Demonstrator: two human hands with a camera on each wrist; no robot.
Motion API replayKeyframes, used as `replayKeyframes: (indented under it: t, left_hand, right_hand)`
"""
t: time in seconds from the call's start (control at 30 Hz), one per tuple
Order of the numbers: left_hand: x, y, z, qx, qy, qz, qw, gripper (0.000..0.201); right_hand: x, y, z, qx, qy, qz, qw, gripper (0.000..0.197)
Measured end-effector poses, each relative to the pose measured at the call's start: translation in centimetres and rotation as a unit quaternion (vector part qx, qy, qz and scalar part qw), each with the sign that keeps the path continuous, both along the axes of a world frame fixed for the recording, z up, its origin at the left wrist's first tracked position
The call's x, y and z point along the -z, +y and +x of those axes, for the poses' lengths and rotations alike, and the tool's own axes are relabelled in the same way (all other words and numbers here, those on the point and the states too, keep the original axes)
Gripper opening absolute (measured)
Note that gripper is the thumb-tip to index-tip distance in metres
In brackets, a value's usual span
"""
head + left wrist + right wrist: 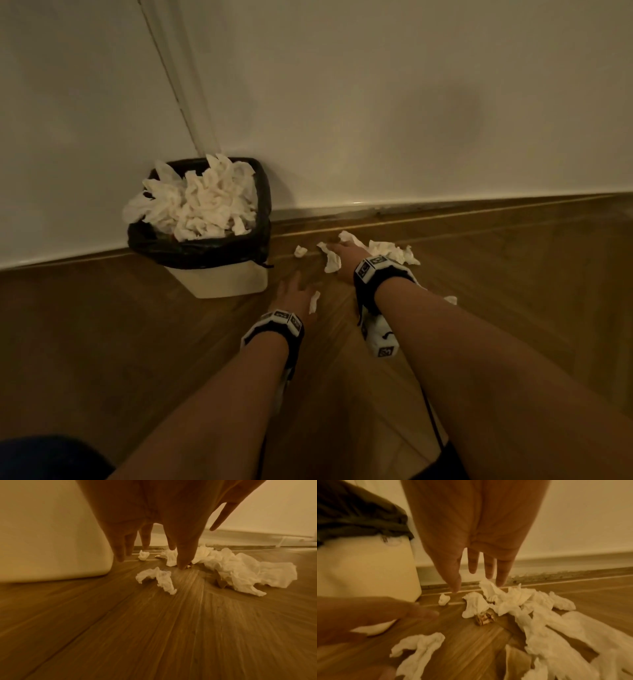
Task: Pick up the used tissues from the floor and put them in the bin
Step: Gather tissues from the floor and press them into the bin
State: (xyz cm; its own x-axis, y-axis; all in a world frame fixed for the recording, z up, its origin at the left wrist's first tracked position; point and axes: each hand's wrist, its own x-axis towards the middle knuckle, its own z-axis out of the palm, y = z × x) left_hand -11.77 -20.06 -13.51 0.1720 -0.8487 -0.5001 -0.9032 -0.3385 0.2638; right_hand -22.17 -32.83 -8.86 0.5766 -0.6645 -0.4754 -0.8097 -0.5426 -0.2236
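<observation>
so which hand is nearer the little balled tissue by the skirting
Right. The right hand reaches just right of the little balled tissue; the left hand is further back, by the bin.

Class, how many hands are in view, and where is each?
2. Left hand beside the bin; right hand on the floor tissues near the wall.

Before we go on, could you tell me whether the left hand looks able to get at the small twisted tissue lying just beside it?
Probably yes: the left hand is open, the twisted tissue lies beside it on bare floor.
</observation>
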Motion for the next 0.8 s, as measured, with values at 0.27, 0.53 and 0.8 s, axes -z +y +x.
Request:
replayKeyframes:
  t: [0.27, 0.53, 0.8]
  left_hand:
    - [4.3, -2.0, -0.5, 0.087, -0.032, 0.031, 0.995, 0.052]
    - [4.6, -1.7, 0.6, -0.042, 0.023, -0.003, 0.999, 0.030]
    - [4.5, -2.7, 0.8, -0.171, 0.115, 0.051, 0.977, 0.026]
  right_hand:
    - [7.1, -0.4, 1.3, -0.075, 0.072, -0.010, 0.995, 0.084]
    - [8.5, -1.8, 2.4, 0.015, 0.033, 0.035, 0.999, 0.057]
    - [8.7, -0.1, 2.0, -0.016, 0.093, -0.028, 0.995, 0.040]
